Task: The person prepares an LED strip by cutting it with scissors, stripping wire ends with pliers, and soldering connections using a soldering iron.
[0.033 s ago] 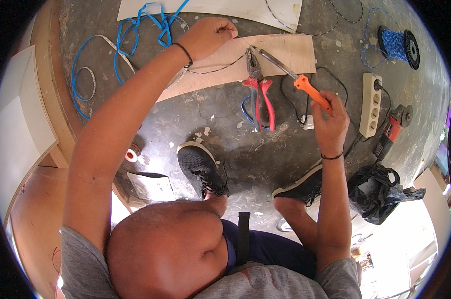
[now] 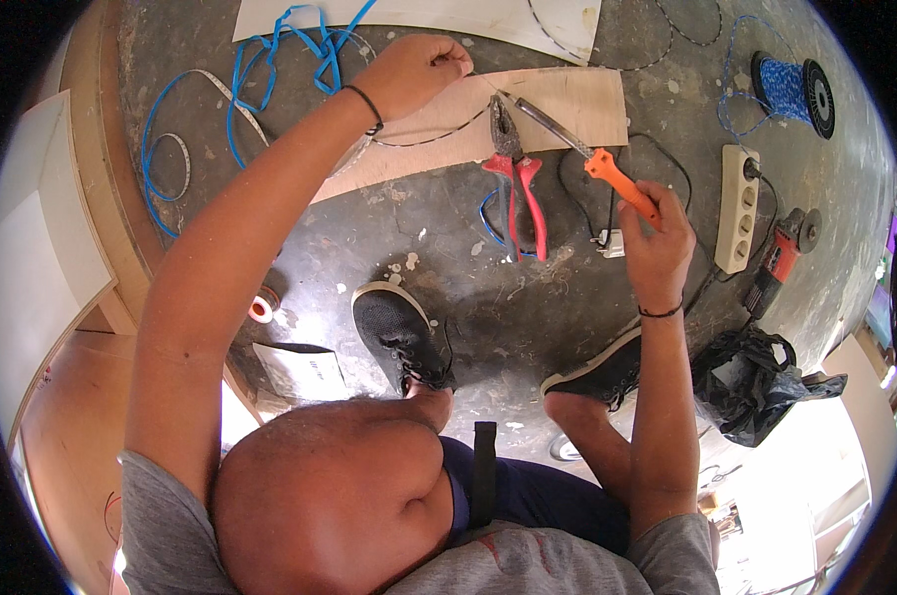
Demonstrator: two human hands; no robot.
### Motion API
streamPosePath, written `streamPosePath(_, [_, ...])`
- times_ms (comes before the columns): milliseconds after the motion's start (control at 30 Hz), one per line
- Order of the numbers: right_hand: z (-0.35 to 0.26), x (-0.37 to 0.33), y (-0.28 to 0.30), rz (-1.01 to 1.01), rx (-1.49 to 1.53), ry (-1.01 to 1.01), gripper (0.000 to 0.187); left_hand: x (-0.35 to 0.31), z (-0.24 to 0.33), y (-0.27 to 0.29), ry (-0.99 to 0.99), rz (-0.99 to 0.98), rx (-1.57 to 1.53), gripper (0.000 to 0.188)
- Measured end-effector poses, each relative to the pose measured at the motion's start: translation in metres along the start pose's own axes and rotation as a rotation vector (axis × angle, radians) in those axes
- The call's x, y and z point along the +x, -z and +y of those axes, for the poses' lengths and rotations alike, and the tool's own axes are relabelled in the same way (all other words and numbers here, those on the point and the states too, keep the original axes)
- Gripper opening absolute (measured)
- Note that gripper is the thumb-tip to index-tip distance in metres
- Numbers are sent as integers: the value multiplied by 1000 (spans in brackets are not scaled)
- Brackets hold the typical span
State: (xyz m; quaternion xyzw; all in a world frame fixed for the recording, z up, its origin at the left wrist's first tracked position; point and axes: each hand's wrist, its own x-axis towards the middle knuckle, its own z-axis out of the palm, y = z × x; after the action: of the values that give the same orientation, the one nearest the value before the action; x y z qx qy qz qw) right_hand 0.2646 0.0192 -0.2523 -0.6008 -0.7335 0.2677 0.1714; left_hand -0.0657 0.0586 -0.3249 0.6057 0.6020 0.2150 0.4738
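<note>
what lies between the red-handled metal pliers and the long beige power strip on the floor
In the head view, the right hand gripping an orange-handled soldering iron, a small white plug and looped black cable lie between them.

Between the earlier picture and now, no change can be made out — the two look alike throughout. The left hand (image 2: 419, 75) shows no visible shift, nor does the right hand (image 2: 659, 246) or the soldering iron (image 2: 622, 185) in its grip. The pliers (image 2: 509, 161), the patterned cord (image 2: 419, 145) and the wooden board (image 2: 589, 99) show no difference in place or tilt — any movement is too slight to tell.
</note>
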Motion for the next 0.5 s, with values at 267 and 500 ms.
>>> streamPosePath(267, [1, 0, 0, 1, -8, 25, 22, 0, 2, 0, 0, 3, 12, 25])
streamPosePath(500, [-1, 0, 0, 10, -5, 23, 21, 0, 3, -1, -40, 57, -20, 24])
